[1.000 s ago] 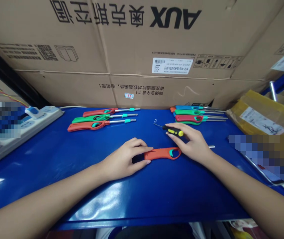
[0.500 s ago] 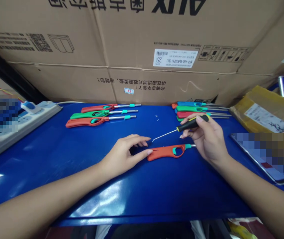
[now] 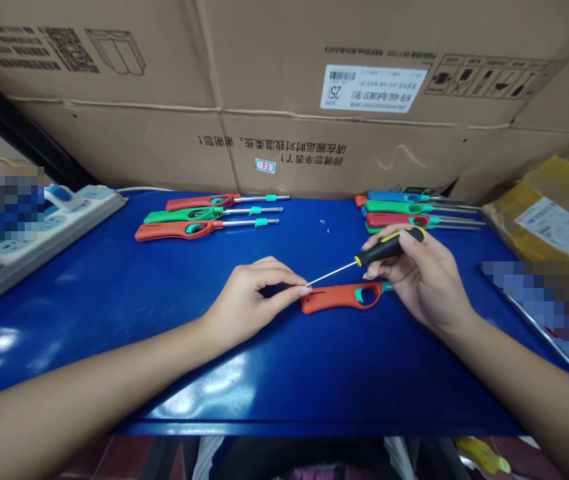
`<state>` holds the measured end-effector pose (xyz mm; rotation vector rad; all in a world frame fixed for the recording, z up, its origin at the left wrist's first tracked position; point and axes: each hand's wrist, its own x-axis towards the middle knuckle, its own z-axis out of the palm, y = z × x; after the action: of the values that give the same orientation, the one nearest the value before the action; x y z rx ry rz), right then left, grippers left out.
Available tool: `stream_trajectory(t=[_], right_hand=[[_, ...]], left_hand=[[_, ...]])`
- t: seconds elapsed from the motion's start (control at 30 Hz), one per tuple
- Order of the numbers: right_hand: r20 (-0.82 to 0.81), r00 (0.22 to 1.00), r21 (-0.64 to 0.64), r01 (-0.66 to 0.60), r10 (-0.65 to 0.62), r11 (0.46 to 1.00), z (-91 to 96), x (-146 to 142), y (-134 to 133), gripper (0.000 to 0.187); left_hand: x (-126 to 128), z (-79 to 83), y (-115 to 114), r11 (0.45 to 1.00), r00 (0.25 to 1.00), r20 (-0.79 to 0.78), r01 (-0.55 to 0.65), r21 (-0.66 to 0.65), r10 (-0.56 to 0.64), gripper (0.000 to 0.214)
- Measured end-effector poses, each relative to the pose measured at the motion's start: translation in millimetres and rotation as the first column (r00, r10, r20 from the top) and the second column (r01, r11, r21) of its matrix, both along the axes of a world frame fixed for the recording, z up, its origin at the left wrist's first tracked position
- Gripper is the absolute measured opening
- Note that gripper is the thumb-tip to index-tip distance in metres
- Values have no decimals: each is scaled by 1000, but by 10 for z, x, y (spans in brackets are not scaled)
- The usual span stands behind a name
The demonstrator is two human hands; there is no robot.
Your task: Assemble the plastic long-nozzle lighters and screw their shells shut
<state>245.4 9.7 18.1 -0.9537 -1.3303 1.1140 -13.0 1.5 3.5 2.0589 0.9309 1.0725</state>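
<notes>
1. In the head view, your right hand (image 3: 427, 273) is wrapped around the black-and-yellow handle of a screwdriver (image 3: 384, 248), its shaft slanting down to the left.
2. Your left hand (image 3: 249, 293) has thumb and forefinger pinched on the tip of that screwdriver; whether a small piece sits between them is too small to tell.
3. The orange lighter (image 3: 339, 297) in front of you lies flat on the blue table (image 3: 324, 380), between your hands. Its handle end is just beside your left fingertips, and its trigger guard and green collar point toward your right hand, which hides the rod.
4. Beyond your left hand, three lighters (image 3: 164, 231) lie side by side, one green between two orange-red, rods pointing right.
5. Beyond your right hand lies a pile of lighters (image 3: 389, 219) in mixed colours, partly overlapping.
6. Between these two groups you have a few tiny white pieces (image 3: 322, 221) on the table.
7. A large carton (image 3: 274, 80) stands behind everything.
</notes>
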Motion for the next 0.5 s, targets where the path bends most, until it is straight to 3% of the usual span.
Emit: stream_trajectory(t=[0.5], right_hand=[[-48, 999, 90, -19, 24, 996, -6, -12, -74, 16]], left_hand=[[-35, -16, 1, 958, 991, -131, 56, 280, -19, 7]])
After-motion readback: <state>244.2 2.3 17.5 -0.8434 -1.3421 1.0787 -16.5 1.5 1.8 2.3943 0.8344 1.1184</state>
